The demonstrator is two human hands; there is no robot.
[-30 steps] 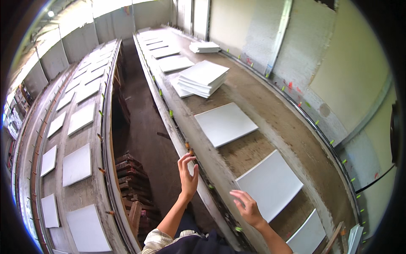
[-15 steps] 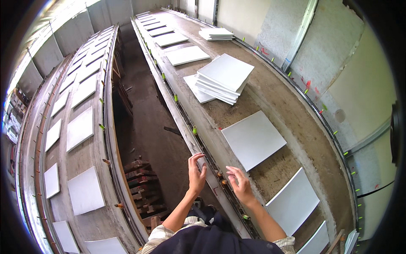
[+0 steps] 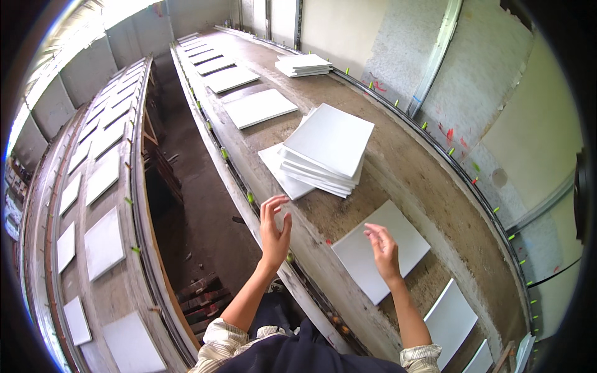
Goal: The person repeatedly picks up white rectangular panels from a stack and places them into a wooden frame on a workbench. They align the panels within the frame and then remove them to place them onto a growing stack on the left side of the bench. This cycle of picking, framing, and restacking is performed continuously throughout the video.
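Note:
My left hand (image 3: pixel 273 231) hovers over the near edge of the long table, fingers apart and curved, holding nothing. To its right, my right hand (image 3: pixel 383 250) is raised over a single white square panel (image 3: pixel 353 268), which it partly hides. Its fingers are bent and loosely apart, with nothing visible in them. Just beyond both hands stands a skewed stack of white panels (image 3: pixel 329 140). One lower panel (image 3: pixel 280 168) sticks out of the stack's left side.
More single white panels (image 3: pixel 261 107) lie in a row toward the far end, beside a second stack (image 3: pixel 303 64). A long table (image 3: pixel 115 261) on the left carries further panels. Between the tables runs a dark aisle (image 3: pixel 205 205). Green pegs line the table edges (image 3: pixel 250 198).
I have moved forward along the table, so the stack and single panel appear nearer. Both hands have risen and spread apart, the right one now over the single panel.

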